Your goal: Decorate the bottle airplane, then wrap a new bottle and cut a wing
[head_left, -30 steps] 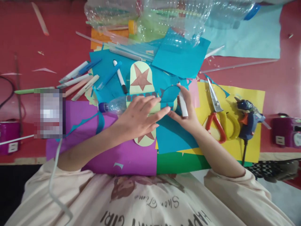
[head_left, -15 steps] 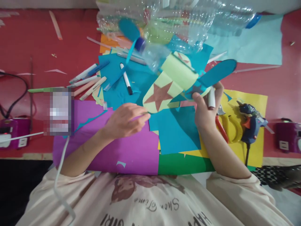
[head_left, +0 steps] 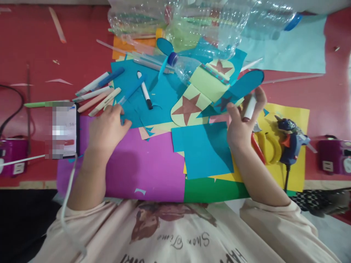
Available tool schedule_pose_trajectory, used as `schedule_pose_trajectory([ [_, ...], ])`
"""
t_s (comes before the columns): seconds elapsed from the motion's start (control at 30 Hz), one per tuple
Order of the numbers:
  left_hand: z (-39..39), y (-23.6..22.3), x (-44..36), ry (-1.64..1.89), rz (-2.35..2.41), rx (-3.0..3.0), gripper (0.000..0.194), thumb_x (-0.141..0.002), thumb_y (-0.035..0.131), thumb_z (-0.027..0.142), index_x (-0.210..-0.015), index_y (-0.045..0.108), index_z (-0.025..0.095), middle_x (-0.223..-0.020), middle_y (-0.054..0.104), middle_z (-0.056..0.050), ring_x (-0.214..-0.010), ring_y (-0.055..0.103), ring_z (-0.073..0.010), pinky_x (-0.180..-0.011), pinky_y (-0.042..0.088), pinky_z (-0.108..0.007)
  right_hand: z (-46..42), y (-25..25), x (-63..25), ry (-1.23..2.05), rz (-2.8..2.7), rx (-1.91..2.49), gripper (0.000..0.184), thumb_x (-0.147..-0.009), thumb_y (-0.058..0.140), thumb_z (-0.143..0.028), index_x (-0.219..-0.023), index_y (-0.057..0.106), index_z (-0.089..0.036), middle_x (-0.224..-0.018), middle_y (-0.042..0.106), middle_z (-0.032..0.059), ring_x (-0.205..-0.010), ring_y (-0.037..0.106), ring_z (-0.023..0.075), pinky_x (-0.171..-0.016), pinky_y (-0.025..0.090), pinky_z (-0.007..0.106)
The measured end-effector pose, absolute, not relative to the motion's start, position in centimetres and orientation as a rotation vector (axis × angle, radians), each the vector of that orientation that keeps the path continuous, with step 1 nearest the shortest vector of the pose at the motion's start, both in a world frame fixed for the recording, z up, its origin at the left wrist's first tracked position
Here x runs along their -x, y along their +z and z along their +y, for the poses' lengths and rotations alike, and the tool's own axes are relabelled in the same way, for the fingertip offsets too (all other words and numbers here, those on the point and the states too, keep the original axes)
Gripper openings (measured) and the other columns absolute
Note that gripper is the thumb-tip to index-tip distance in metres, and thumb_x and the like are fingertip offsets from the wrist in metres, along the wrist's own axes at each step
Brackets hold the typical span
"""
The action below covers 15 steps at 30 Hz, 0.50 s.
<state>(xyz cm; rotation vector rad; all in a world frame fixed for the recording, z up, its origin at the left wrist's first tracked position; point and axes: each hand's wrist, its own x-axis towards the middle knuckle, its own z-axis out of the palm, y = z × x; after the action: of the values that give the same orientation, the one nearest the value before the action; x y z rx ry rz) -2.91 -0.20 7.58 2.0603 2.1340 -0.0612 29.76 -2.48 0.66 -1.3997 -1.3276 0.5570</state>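
My right hand (head_left: 242,126) is closed around the tail end of a model airplane built from a clear plastic bottle (head_left: 188,69). The same hand also keeps a white marker with a dark red end (head_left: 249,109) tucked between its fingers. Light green paper wings with brown stars (head_left: 188,107) wrap the bottle, a blue paper strip (head_left: 245,84) forms part of the tail, and a blue propeller (head_left: 165,46) sits at the bottle's dark blue cap. On the left, my left hand (head_left: 106,128) is open, thumb apart from bent fingers, just below several markers (head_left: 105,102).
A phone (head_left: 68,131) with a white cable lies at left. Blue (head_left: 208,157) and purple paper (head_left: 148,168) cover the middle. At right lie pliers with red and yellow handles (head_left: 270,149) and a blue glue gun (head_left: 292,144). Large clear bottles (head_left: 203,22) stand behind.
My left hand has left the wing's edge and moved left to the markers. The airplane's nose has swung down and to the right, while my right hand keeps hold of it.
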Motion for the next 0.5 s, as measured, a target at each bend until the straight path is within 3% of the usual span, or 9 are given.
schedule_pose_trajectory([
  [0.13,0.1,7.4,3.7,0.027,1.975,-2.022,0.018,-0.073,0.051,0.015,-0.089,0.058,0.02,-0.086,0.063,-0.006,-0.082,0.063,-0.0235,-0.074,0.047,-0.032,-2.8,2.9,-28.3,0.054,-1.27,1.23,0.053,-0.086,0.051,-0.046,-0.134,0.033,-0.036,-0.139,0.045,0.0032,-0.136,0.04,0.0248,-0.111,0.029,0.055],
  [0.23,0.2,6.9,4.0,0.208,1.851,-2.046,0.013,-0.072,0.051,0.014,-0.082,0.056,0.021,-0.082,0.062,-0.002,-0.071,0.059,-0.0175,-0.07,0.046,-0.028,-3.3,3.4,-27.3,-0.087,-1.297,0.981,0.053,-0.082,0.05,-0.058,-0.131,0.043,-0.039,-0.125,0.055,0.0006,-0.12,0.055,0.0257,-0.098,0.044,0.051],
  [0.33,0.1,6.1,3.8,0.314,1.739,-2.06,0.011,-0.067,0.058,0.016,-0.077,0.056,0.022,-0.08,0.059,-0.001,-0.056,0.053,-0.0136,-0.059,0.042,-0.027,-4.4,3.1,-26.3,0.217,-1.402,0.891,0.046,-0.083,0.056,-0.054,-0.127,0.051,-0.04,-0.113,0.061,0.0004,-0.105,0.062,0.0245,-0.09,0.048,0.045],
  [0.5,-0.4,5.4,2.9,0.393,1.548,-2.079,0.017,-0.063,0.06,0.013,-0.077,0.06,0.022,-0.068,0.054,0.001,-0.054,0.05,-0.0131,-0.05,0.035,-0.026,-6.4,3.0,-25.0,0.775,-1.545,0.982,0.041,-0.089,0.044,-0.057,-0.122,0.058,-0.037,-0.1,0.069,0.0022,-0.089,0.064,0.0245,-0.081,0.049,0.043],
])
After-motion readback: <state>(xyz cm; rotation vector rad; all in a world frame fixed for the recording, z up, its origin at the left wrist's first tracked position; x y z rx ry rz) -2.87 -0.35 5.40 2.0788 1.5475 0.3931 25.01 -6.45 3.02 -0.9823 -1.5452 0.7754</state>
